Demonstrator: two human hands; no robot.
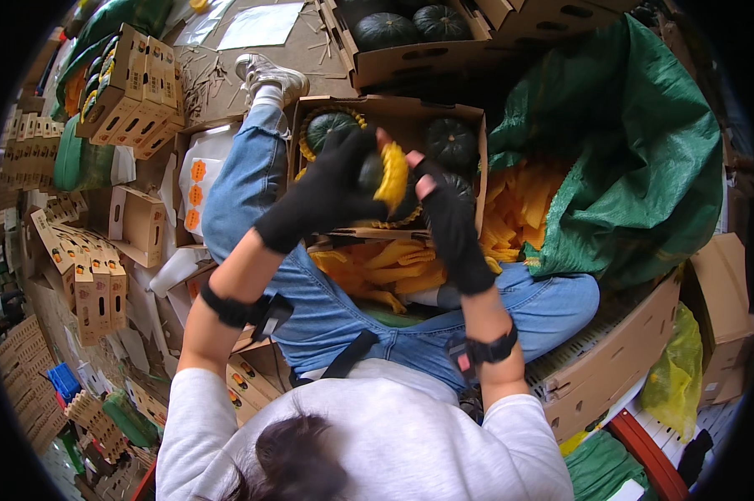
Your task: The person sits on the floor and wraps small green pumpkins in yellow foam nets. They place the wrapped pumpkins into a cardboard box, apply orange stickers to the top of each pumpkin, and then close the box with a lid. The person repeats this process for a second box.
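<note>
My left hand (pixel 327 181), in a black fingerless glove, grips a dark green squash (pixel 370 174) with a yellow foam net (pixel 392 177) partly around it. My right hand (pixel 445 213), gloved alike, is just right of the net with thumb and fingers apart; whether it touches the net is blurred. Both hands are above an open cardboard box (pixel 389 105). Inside it, a netted squash (pixel 332 128) lies at the upper left and a bare one (pixel 450 141) at the upper right. More squashes are partly hidden beneath my hands. Loose yellow foam nets (pixel 395 266) lie between my legs.
A green woven sack (pixel 639 156) spills yellow nets (pixel 521 206) at the right. Another box (pixel 414 62) of squashes stands beyond. Stacked cartons (pixel 142 94), an open small carton (pixel 136 225) and a tray of orange stickers (pixel 195 191) are at the left.
</note>
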